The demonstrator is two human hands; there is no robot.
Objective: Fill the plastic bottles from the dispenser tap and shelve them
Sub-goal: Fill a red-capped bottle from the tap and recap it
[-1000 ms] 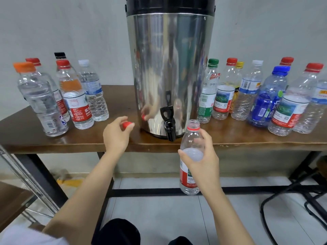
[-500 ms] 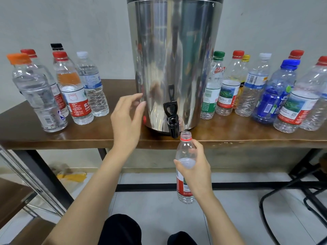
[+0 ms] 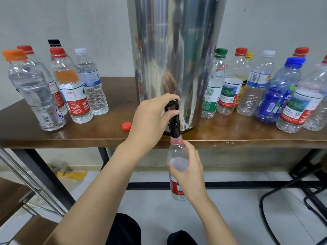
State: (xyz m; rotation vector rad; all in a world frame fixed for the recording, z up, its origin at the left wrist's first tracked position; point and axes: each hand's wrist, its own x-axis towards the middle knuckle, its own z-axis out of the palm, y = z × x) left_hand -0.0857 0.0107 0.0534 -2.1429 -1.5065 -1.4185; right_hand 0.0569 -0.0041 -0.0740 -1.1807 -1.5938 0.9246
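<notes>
One clear bottle [image 3: 176, 152], uncapped, red neck ring

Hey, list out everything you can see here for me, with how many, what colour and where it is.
Dispenser: one, shiny steel, middle of the table.
Tap: one, black, at the dispenser's base, over the table's front edge.
Held bottle: one, clear, red label, uncapped, mouth under the tap.
Loose cap: one, red, on the table left of the tap.
Left bottles: five, clear; caps orange, red, red, black, white; left of the dispenser.
Right bottles: at least seven, clear, one blue; right of the dispenser.
Table: one, dark brown, black legs.
Left hand: fingers pinch the tap's lever.
Right hand: grips the held bottle.
</notes>
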